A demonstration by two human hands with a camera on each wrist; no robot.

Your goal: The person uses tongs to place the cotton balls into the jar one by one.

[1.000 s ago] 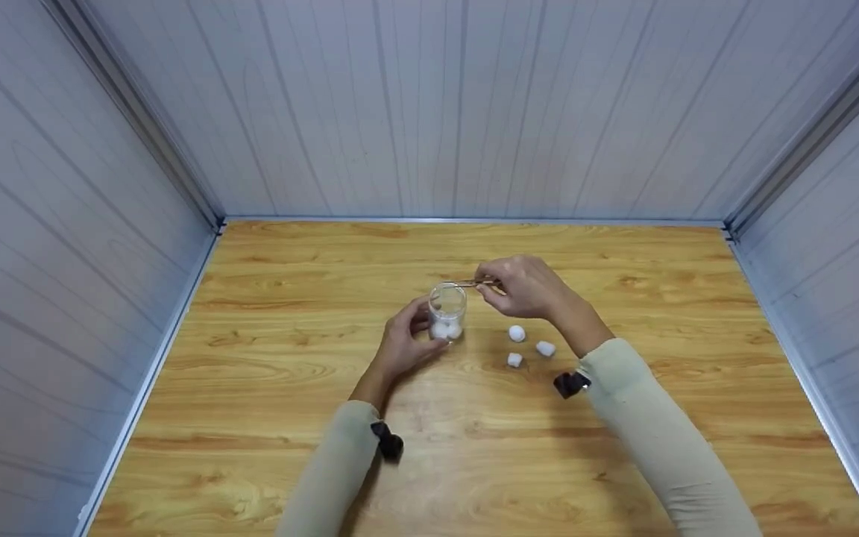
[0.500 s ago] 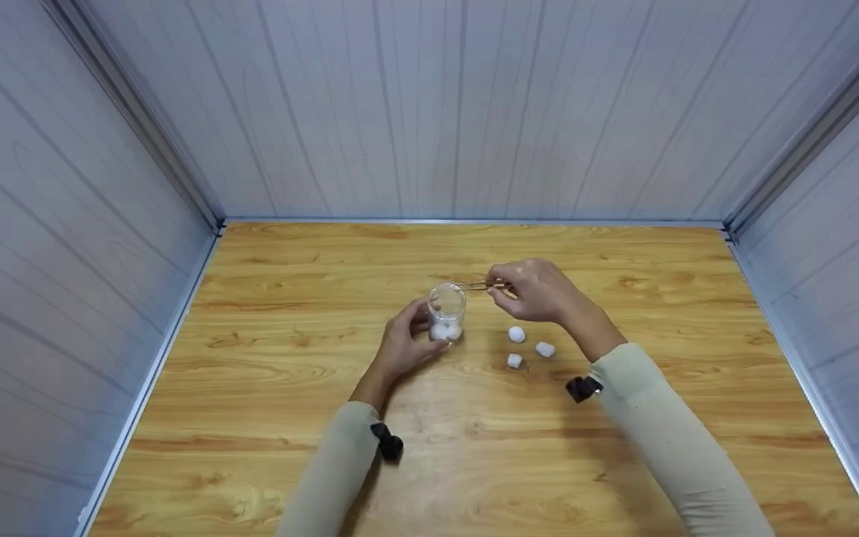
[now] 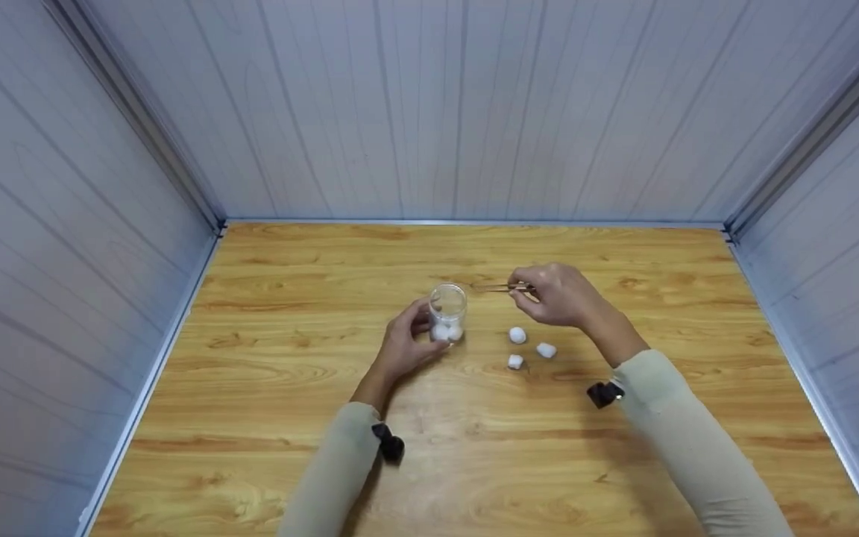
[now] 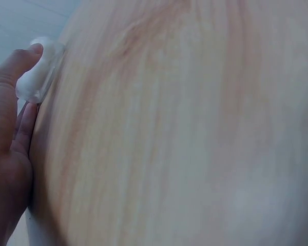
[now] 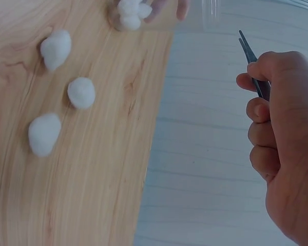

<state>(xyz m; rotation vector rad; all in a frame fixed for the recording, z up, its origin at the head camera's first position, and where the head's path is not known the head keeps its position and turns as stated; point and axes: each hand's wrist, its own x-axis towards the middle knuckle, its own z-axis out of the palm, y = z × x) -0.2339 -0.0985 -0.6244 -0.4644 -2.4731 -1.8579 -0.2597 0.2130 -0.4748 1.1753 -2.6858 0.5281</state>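
Note:
A clear glass jar [image 3: 448, 303] stands upright on the table with several cotton balls [image 5: 129, 13] at its bottom. My left hand [image 3: 404, 339] grips the jar from its left side, the thumb low across the front in the left wrist view. Right of the jar, my right hand [image 3: 555, 294] pinches a pair of metal tweezers [image 3: 493, 288], whose tips point toward the jar and hold nothing. In the right wrist view the tips lie slightly apart. Three loose cotton balls [image 3: 517, 335] lie on the table, below and left of the right hand in the head view.
The wood-grain table [image 3: 288, 403] is enclosed by pale panel walls [image 3: 414, 112] at the back and both sides. Each sleeve carries a small black camera, one on the left cuff [image 3: 391, 445] and one on the right cuff [image 3: 602, 394].
My right hand has drawn the tweezers rightward from over the jar's mouth, so their tips are now clear of its rim. The left hand, the jar and the loose cotton balls have stayed put.

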